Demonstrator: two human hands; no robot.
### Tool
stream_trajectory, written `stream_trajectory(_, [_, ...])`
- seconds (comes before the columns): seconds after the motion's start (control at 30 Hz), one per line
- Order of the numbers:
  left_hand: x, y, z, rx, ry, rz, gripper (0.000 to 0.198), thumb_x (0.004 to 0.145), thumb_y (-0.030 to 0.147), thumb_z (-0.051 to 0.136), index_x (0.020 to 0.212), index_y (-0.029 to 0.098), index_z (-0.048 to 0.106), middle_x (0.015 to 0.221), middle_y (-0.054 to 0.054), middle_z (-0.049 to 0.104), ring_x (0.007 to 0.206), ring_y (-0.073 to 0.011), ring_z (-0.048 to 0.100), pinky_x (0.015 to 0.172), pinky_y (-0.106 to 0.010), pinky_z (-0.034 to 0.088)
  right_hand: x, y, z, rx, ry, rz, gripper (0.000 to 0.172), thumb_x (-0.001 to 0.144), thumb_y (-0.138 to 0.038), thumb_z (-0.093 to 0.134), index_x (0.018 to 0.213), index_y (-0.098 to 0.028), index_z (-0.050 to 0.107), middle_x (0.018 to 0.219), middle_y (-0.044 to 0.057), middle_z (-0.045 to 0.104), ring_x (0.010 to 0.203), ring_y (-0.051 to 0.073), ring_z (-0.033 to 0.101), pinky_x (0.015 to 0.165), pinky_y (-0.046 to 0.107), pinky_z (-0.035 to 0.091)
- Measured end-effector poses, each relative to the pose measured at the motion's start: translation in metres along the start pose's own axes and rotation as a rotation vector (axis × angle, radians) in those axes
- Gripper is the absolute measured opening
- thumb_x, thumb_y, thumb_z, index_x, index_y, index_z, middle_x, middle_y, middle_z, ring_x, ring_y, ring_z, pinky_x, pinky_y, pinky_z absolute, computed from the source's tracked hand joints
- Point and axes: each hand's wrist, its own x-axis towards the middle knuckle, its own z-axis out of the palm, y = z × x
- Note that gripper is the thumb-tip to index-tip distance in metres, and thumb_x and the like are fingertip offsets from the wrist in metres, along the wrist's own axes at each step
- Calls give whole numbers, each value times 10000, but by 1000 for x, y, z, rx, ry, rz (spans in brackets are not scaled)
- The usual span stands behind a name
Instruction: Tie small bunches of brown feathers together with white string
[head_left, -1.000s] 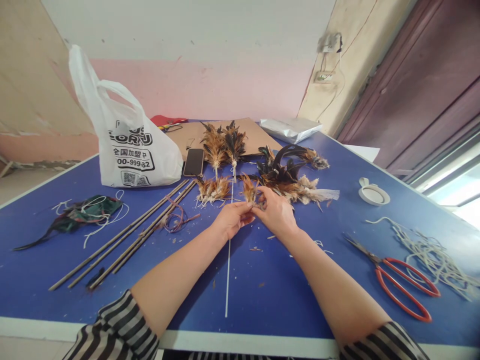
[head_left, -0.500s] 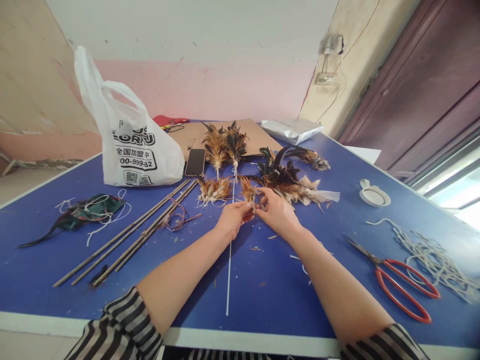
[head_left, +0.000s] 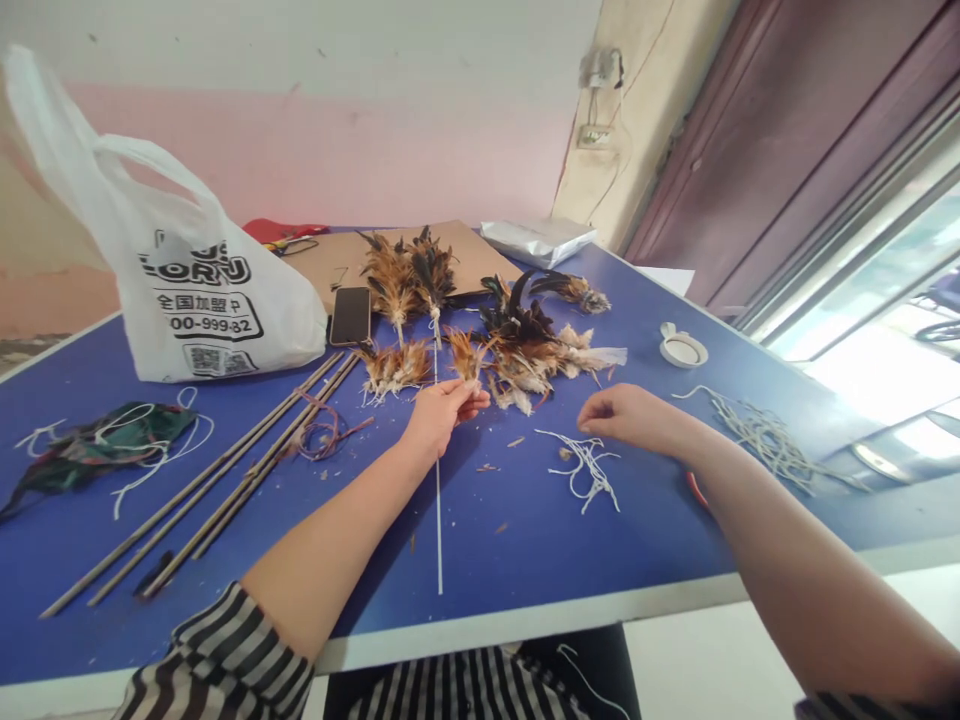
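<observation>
My left hand point(head_left: 448, 412) pinches a small bunch of brown feathers point(head_left: 469, 357) by its pale quill ends, tips upward. My right hand point(head_left: 626, 418) is to the right, fingers loosely bent downward, and no object shows in them. Just below and left of it lies a tangle of short white strings point(head_left: 589, 478). Behind my left hand stand two tied feather bunches, one brown point(head_left: 394, 285) and one darker point(head_left: 433, 275), the darker one on a thin white stick point(head_left: 439, 530). A row of short brown feathers point(head_left: 397, 368) lies to the left, a loose feather pile point(head_left: 529, 365) to the right.
On the left are a white plastic bag point(head_left: 217, 310), a phone point(head_left: 351, 316), several thin sticks point(head_left: 232, 490) and a dark green feathery bundle point(head_left: 112, 445). To the right lie a tape roll point(head_left: 682, 348) and pale cord point(head_left: 772, 435). A red handle point(head_left: 696, 490) shows under my right arm.
My right hand has left the feather bunch and moved right, to near the white strings. My left hand keeps hold of the bunch. The view has swung to the right.
</observation>
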Motion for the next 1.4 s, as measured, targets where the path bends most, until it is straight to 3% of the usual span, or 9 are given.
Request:
stream_trajectory(0.13, [-4,0,3,7,-18,-14,225,641,325,654,730,121,627,722,-72,658,680,-138,624,608,-214,448,-24,27,8,-23,51,100,140,645,-267,536,677,-220,664,658,-11,655,622,147,582,591,237,418])
stream_trajectory(0.27, [-5,0,5,15,-30,-26,231,642,325,655,743,120,626,733,-76,662,677,-136,624,605,-212,448,-28,42,14,-44,131,127,157,659,-275,522,700,-216,662,682,-5,654,634,146,579,606,242,420])
stream_trajectory(0.47, [-7,1,6,4,-31,-31,230,647,313,654,770,121,625,737,-77,664,683,-143,627,610,-217,450,-15,48,24,-82,112,122,159,650,-277,542,741,-225,663,707,-3,651,649,145,572,605,238,409])
stream_trajectory(0.63, [-6,1,6,3,-36,-42,221,648,304,655,762,117,625,740,-83,665,681,-144,628,603,-213,448,-8,51,29,-157,128,191,114,623,-242,537,639,-200,642,633,7,631,603,138,558,554,227,381])
stream_trajectory(0.77, [-6,0,6,-3,-44,-49,223,647,299,658,770,116,625,750,-89,666,688,-149,632,595,-215,455,-11,51,25,51,202,223,142,629,-266,534,658,-178,641,618,1,619,572,119,540,533,215,384])
stream_trajectory(0.9, [-9,4,9,-15,-75,-72,202,664,280,648,783,118,629,806,-95,667,692,-140,631,578,-203,462,-17,40,15,475,286,254,255,660,-366,548,780,-155,629,551,-2,577,480,89,486,458,200,368])
stream_trajectory(1.03, [-17,10,16,-45,-166,-108,158,677,215,642,798,112,643,985,-109,635,659,-104,622,537,-169,461,-14,15,14,750,233,154,208,653,-340,577,728,-145,573,685,44,632,451,63,469,414,188,353])
stream_trajectory(1.27, [-29,10,24,-166,-357,-322,115,692,146,627,795,97,640,1030,-130,616,705,-117,627,600,-182,496,3,-36,28,698,170,53,158,672,-290,552,744,-151,529,491,-12,565,392,66,460,376,174,338])
stream_trajectory(1.4, [-30,6,24,-180,-423,-368,107,700,143,619,797,104,645,957,-117,644,788,-151,629,678,-213,499,10,-54,37,609,199,36,91,652,-228,538,712,-162,521,450,-37,530,375,59,442,360,163,324])
